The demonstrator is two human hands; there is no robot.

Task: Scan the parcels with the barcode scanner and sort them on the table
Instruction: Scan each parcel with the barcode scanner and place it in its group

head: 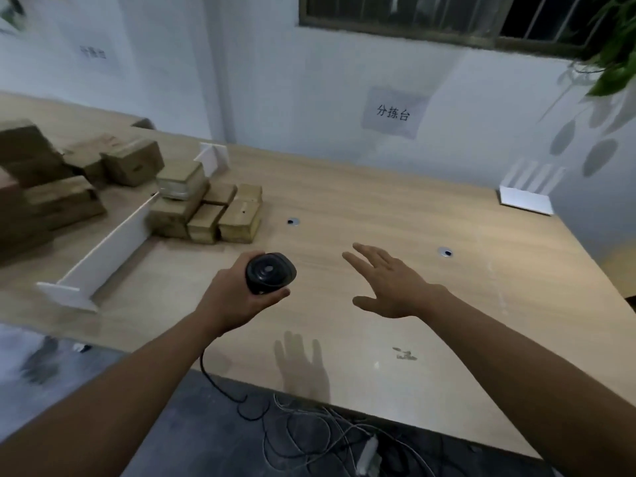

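My left hand (237,297) grips a black barcode scanner (270,273) above the wooden table (395,208), its head facing up toward me, its cable hanging off the front edge. My right hand (389,287) hovers flat and open over the bare table to the right, fingers spread, holding nothing. A cluster of small brown cardboard parcels (210,208) sits just right of a white divider board (103,253), beyond the scanner. A looser pile of larger brown parcels (65,177) lies left of the divider.
A second white divider (213,158) stands at the back near the wall. A white router (526,192) sits at the far right. Two cable grommets (293,221) (446,252) are set in the tabletop. Tangled cables (309,425) lie on the floor below the front edge.
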